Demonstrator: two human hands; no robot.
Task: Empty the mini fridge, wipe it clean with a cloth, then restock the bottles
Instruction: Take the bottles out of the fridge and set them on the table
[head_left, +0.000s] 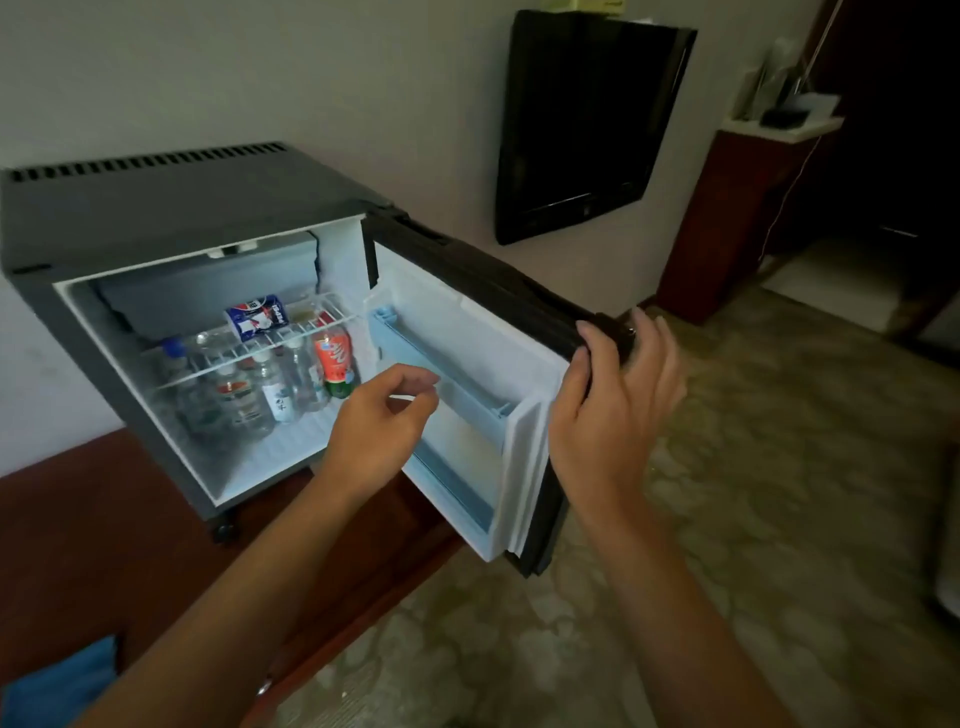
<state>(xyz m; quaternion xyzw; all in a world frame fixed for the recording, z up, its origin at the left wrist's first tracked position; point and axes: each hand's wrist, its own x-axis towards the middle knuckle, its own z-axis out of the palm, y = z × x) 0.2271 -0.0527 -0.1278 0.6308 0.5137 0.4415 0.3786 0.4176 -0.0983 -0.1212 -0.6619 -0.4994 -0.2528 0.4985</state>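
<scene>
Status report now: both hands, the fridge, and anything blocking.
Right hand holds door edge, left hand loosely curled, holding nothing. Mini fridge open, bottles inside. Nothing blocking.

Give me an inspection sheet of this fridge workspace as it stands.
Surface: the mini fridge stands on a dark wooden cabinet; carpet beyond.
Job's things: fridge door open, door shelves bare. Clear bottles and an orange-labelled bottle stand on the fridge floor; a blue can lies on the wire shelf. Blue cloth lies at the lower left edge.
Clutter: small items on a far shelf, too blurred to identify.
Grippers: right hand grips the door's top edge; left hand hovers before the opening, fingers loosely curled, holding nothing.
Cables: a thin white cord hangs by the far shelf.
Surroundings: wall-mounted television, pale wall.
</scene>
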